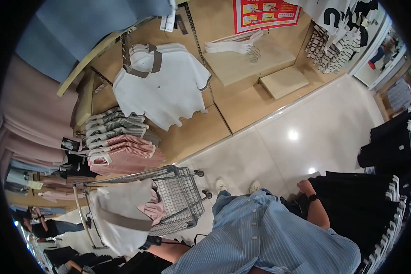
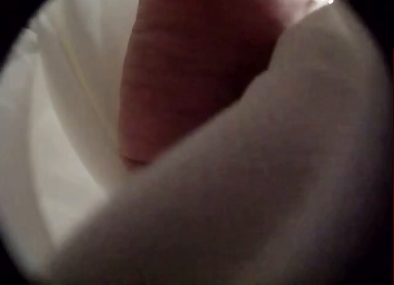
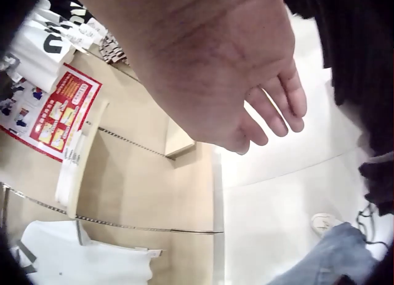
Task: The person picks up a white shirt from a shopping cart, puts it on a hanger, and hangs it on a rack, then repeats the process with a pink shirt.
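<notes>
L hand (image 2: 191,70) is mostly covered by the white garment (image 1: 116,198) w/ grey-brown band, which drapes over it; fingers hidden, so can't tell if it's gripping. Pink cloth (image 1: 153,212) lies in the wire cart (image 1: 181,189) nr that hand. R hand (image 3: 228,76) hangs loose, fingers relaxed, blk garments (image 1: 351,196) just beside it.

Bright head view, fisheye-bent with black corners, round glare on glossy floor (image 1: 324,123), left wrist view dim, blurred
</notes>
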Demonstrator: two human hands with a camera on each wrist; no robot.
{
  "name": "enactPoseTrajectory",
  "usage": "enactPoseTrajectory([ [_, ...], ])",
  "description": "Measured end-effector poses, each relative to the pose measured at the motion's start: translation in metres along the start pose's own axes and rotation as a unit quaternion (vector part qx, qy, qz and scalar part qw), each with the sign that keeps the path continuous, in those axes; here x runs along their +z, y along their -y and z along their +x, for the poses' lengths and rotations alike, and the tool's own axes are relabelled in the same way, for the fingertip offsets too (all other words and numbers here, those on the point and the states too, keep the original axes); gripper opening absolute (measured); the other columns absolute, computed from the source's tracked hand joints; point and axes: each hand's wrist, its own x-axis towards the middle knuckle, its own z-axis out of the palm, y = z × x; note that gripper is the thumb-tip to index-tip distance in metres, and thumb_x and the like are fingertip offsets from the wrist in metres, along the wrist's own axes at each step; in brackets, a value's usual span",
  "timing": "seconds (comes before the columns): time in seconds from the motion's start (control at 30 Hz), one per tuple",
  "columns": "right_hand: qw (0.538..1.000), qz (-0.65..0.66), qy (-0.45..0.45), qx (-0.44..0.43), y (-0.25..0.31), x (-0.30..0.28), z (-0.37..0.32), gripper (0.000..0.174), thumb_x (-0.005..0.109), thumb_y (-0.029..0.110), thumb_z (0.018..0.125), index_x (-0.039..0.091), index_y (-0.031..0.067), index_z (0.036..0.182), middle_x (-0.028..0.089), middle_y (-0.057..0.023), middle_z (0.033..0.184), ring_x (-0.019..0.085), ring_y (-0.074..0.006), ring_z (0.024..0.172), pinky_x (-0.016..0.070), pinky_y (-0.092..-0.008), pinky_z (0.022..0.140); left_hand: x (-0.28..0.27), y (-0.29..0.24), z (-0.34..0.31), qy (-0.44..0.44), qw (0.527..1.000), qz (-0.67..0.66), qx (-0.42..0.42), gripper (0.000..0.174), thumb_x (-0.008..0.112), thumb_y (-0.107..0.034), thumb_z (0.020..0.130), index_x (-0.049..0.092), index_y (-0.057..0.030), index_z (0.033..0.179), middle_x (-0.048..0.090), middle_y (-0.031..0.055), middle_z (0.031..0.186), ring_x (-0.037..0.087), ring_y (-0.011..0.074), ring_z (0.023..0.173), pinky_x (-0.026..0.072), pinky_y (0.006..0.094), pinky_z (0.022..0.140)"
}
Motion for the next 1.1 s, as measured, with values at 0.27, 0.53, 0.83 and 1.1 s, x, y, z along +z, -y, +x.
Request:
enactPoseTrajectory([
  [0.27,0.839,0.527,-0.105,0.086,0.06,-0.247,0.025,0.04,0.059,0.032,0.091,0.064,-0.0036,0.108,0.068,-0.0171,0.103,0.064,-0.0282,0.097,0.0503,-0.036,0.084,0.12,-0.291,-0.022,0.57,0.77,-0.218,0.186,0.05,0.07,-0.026,0.08,0.05,-0.0116,0.124,0.058,0.0145,0.115,0.058,0.0281,0.101,0.0482,0.042,0.087],
  [0.53,0.519,0.818,0.089,-0.231,0.121,-0.372,-0.036,0.046,0.054,0.028,0.097,0.046,0.0035,0.135,0.049,-0.0104,0.136,0.045,-0.018,0.126,0.0382,-0.0332,0.105,0.193,-0.432,-0.165,0.854,0.377,-0.333,0.13,0.031,0.07,-0.024,0.078,0.063,-0.0087,0.103,0.064,0.0115,0.096,0.061,0.0307,0.088,0.0495,0.0394,0.077],
  [0.83,0.606,0.752,-0.221,-0.134,0.082,-0.348,-0.025,0.039,0.063,0.014,0.089,0.055,0.0091,0.126,0.058,-0.0058,0.124,0.056,-0.021,0.113,0.0438,-0.0362,0.098,0.201,-0.348,-0.184,0.908,0.316,-0.26,-0.088,0.037,0.072,-0.02,0.081,0.061,-0.0035,0.113,0.066,0.0073,0.103,0.063,0.0202,0.095,0.0489,0.0303,0.084],
  [1.1,0.82,0.292,-0.435,-0.231,0.096,-0.389,-0.023,0.034,0.062,0.023,0.087,0.061,0.0105,0.118,0.058,-0.0115,0.123,0.052,-0.0263,0.117,0.0385,-0.0389,0.102,0.234,-0.282,-0.188,0.759,0.557,-0.236,-0.242,0.072,0.078,-0.019,0.077,0.041,0.0012,0.135,0.049,0.0144,0.133,0.047,0.0228,0.123,0.0405,0.0343,0.1],
])
